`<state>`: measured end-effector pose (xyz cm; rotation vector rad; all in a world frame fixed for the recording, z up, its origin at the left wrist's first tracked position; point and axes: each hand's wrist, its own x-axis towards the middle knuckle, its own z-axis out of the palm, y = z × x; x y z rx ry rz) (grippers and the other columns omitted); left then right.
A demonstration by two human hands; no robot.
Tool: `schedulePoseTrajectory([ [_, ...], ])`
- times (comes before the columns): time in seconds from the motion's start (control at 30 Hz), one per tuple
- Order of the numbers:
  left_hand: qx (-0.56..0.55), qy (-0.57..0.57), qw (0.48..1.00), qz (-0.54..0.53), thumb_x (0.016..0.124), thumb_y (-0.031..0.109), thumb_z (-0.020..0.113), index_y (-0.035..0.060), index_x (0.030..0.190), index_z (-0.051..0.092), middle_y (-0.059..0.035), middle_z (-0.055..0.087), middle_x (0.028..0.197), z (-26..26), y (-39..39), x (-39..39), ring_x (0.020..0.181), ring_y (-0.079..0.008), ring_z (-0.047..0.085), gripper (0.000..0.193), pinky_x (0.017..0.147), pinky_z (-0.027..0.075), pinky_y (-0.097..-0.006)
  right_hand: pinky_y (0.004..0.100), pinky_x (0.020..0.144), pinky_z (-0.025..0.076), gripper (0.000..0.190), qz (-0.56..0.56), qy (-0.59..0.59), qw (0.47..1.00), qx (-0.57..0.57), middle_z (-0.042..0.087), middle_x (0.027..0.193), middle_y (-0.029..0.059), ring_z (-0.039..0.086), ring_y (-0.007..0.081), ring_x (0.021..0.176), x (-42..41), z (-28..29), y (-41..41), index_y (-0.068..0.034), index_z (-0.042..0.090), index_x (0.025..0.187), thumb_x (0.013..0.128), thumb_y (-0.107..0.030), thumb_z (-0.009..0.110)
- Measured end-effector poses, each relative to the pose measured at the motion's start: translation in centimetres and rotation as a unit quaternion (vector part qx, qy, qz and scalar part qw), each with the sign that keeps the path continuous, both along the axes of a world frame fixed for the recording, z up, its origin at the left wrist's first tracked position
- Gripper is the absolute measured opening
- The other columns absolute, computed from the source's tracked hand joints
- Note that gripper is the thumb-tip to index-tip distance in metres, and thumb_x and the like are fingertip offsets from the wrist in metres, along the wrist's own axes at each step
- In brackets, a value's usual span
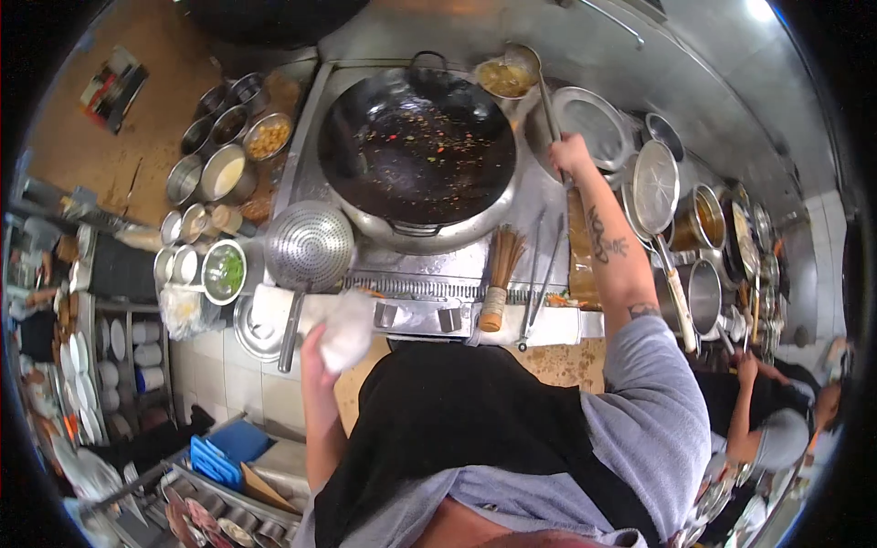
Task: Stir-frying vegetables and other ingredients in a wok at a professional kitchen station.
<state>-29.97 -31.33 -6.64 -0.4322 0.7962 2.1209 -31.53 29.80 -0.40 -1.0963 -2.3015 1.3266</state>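
My right hand (570, 155) grips the handle of a metal ladle (550, 113). Its bowl is at a round container of yellowish liquid (505, 79) at the back of the stove. My left hand (317, 353) is closed around a blurred white cloth (348, 330) just off the stove's front edge. Between the hands, farther back, a large black wok (411, 157) sits on a burner, with bits of food scattered over its inside. A perforated strainer (310, 245) lies left of the wok, its handle pointing toward me near the cloth.
At the front edge lie a bamboo wok brush (503, 267) and metal tongs (541, 274). Metal pots, including one of pale liquid (224, 173), and a bowl of chopped greens (225, 272) stand left. A mesh skimmer (656, 186) and pots crowd the right; another person (767, 411) works beyond.
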Motion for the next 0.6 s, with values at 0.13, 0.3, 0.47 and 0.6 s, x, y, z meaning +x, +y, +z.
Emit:
schedulePoseTrajectory([
  [0.13,-0.070,0.122,0.988,0.061,0.089,0.024,0.049,-0.0026,0.131,0.043,-0.0192,0.055,0.123,2.5,-4.8,3.4,0.111,-0.0319,0.057,0.050,0.096,0.047,-0.0448,0.0376,0.052,0.049,0.027,-0.089,-0.021,0.995,0.048,0.063,0.071,0.0207,0.063,0.0284,0.057,4.9,4.0,-4.3,0.006,0.063,0.093,0.073,-0.009,0.051],
  [0.3,0.032,0.061,0.997,0.033,0.087,0.020,0.048,-0.0004,0.132,0.042,-0.0189,0.052,0.128,-0.7,-5.2,-0.3,0.115,-0.0306,0.055,0.050,0.097,0.046,-0.0444,0.0365,0.050,0.048,0.026,-0.157,-0.146,0.952,0.217,0.060,0.064,0.0207,0.064,0.0264,0.056,8.1,0.5,-0.7,0.007,0.061,0.091,0.070,-0.006,0.052],
  [0.47,-0.013,0.061,0.989,-0.135,0.091,0.026,0.043,0.0001,0.130,0.042,-0.0167,0.056,0.122,0.1,3.3,-4.3,0.111,-0.0296,0.057,0.047,0.094,0.048,-0.0450,0.0258,0.042,0.042,0.018,-0.096,0.233,0.690,-0.678,0.046,0.053,0.0016,0.047,0.0142,0.042,10.3,3.8,1.2,-0.005,0.045,0.067,0.085,-0.007,0.046],
  [0.6,-0.024,0.009,0.991,-0.133,0.093,0.029,0.043,0.0008,0.119,0.049,-0.0150,0.060,0.112,3.7,10.6,-5.8,0.104,-0.0279,0.060,0.039,0.092,0.048,-0.0426,0.0210,0.039,0.040,0.020,-0.131,0.345,0.605,-0.705,0.040,0.054,-0.0019,0.040,0.0080,0.040,13.0,6.8,-4.0,-0.007,0.039,0.068,0.088,-0.005,0.039],
])
